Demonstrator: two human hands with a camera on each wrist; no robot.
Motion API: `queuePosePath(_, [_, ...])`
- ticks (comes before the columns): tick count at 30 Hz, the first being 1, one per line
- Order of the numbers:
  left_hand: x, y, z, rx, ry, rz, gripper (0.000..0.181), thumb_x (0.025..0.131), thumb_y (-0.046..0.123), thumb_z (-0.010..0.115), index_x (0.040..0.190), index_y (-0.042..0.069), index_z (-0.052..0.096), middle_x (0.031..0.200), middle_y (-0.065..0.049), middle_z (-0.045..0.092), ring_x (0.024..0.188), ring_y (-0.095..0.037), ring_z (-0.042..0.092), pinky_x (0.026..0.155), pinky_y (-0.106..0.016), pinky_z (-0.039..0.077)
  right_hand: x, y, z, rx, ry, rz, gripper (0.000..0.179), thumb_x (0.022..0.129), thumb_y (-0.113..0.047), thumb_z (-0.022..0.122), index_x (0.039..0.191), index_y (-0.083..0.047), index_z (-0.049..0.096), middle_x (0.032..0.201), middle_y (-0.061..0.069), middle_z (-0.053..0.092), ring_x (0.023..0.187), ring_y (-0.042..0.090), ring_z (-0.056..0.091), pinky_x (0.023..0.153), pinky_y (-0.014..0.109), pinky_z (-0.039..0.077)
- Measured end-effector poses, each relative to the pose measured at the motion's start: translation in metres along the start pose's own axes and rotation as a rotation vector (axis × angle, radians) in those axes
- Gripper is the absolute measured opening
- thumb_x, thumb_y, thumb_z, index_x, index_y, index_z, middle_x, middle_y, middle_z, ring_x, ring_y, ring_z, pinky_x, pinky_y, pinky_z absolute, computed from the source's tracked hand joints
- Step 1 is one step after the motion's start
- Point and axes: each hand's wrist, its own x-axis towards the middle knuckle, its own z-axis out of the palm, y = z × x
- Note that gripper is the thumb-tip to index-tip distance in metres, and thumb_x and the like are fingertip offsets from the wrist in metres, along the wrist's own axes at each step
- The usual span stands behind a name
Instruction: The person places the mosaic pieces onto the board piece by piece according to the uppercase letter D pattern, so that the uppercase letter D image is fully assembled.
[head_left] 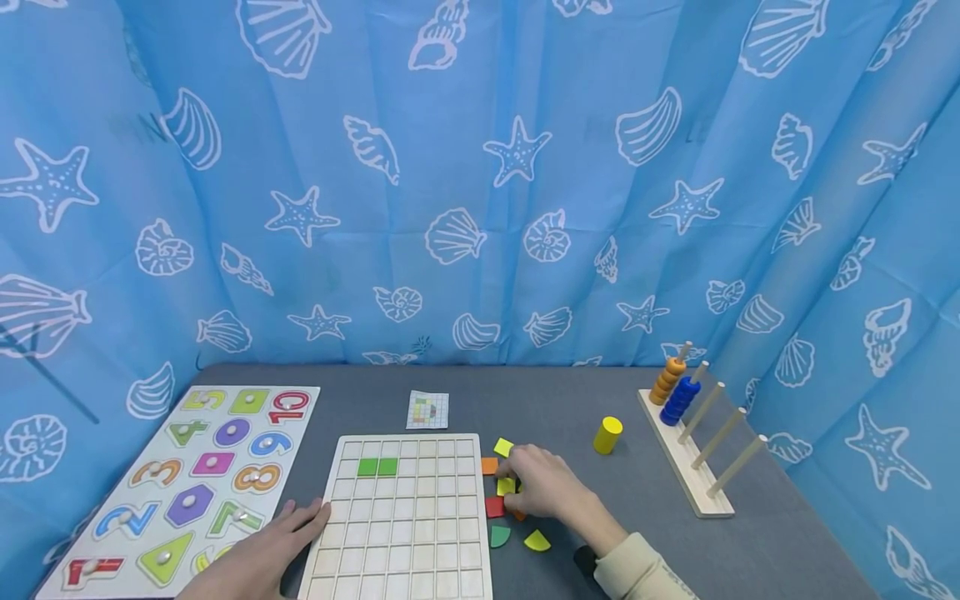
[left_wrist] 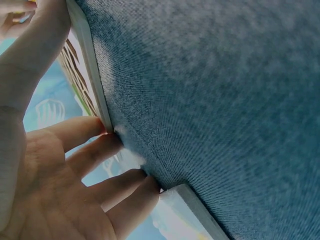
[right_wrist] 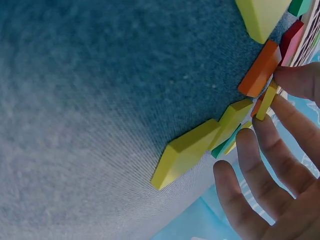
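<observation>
A wooden grid board (head_left: 397, 525) lies in front of the person, with two green square tiles (head_left: 377, 467) side by side near its top left. Along the board's left edge rests the left hand (head_left: 262, 550), its fingers fairly straight and a fingertip touching the rim. In the left wrist view, the board's edge (left_wrist: 90, 70) runs between thumb and index finger. Just right of the board, the right hand (head_left: 543, 483) pinches a yellow tile (right_wrist: 267, 100) between thumb and fingers. Around it lie an orange tile (head_left: 489, 466), a red tile (head_left: 494, 507), and yellow and green quarter-round pieces (head_left: 537, 541).
A number-and-shape puzzle board (head_left: 247, 450) lies at the left, near the left hand. Behind the grid board is a small pattern card (head_left: 427, 410). To the right stand a yellow cylinder (head_left: 607, 435) and a peg rack (head_left: 686, 458) with orange and blue beads. A blue curtain (head_left: 480, 292) hangs behind.
</observation>
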Motion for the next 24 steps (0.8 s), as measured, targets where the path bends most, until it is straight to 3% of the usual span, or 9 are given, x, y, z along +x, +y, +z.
queuePosePath(4, [-0.001,0.002,-0.001,-0.003,0.000,-0.006,0.111,0.074,0.054,0.088,0.154,-0.006,0.038,0.156,-0.034,0.040,0.135,-0.074,0.030,0.097,-0.078,0.040,0.000,-0.001,-0.001,-0.003,0.012,-0.013,0.025,0.077,-0.007,0.078,0.102,-0.006,0.081,0.094,0.004,0.072,0.066,0.008,0.045,0.050,0.023,0.028])
queuePosePath(9, [0.000,0.004,-0.003,-0.016,-0.020,-0.043,0.111,0.073,0.054,0.088,0.154,-0.004,0.038,0.157,-0.032,0.040,0.138,-0.072,0.028,0.097,-0.077,0.042,0.002,-0.006,-0.002,-0.027,0.036,-0.025,0.025,0.080,-0.011,0.079,0.104,-0.008,0.081,0.097,0.002,0.073,0.073,0.009,0.048,0.052,0.023,0.035])
queuePosePath(17, [0.000,0.005,-0.004,-0.017,-0.026,-0.044,0.108,0.073,0.046,0.090,0.154,-0.004,0.039,0.157,-0.031,0.040,0.139,-0.071,0.028,0.096,-0.076,0.043,0.011,-0.016,0.000,-0.039,0.087,-0.079,0.026,0.080,-0.012,0.079,0.105,-0.009,0.081,0.088,0.000,0.067,0.068,0.006,0.044,0.049,0.020,0.034])
queuePosePath(24, [0.000,0.004,-0.004,-0.010,-0.021,-0.026,0.108,0.073,0.046,0.090,0.154,-0.004,0.039,0.158,-0.032,0.039,0.138,-0.072,0.028,0.095,-0.076,0.044,0.022,-0.033,0.001,-0.037,0.087,-0.100,0.025,0.083,-0.014,0.079,0.107,-0.009,0.081,0.092,0.003,0.068,0.073,0.008,0.057,0.052,0.020,0.041])
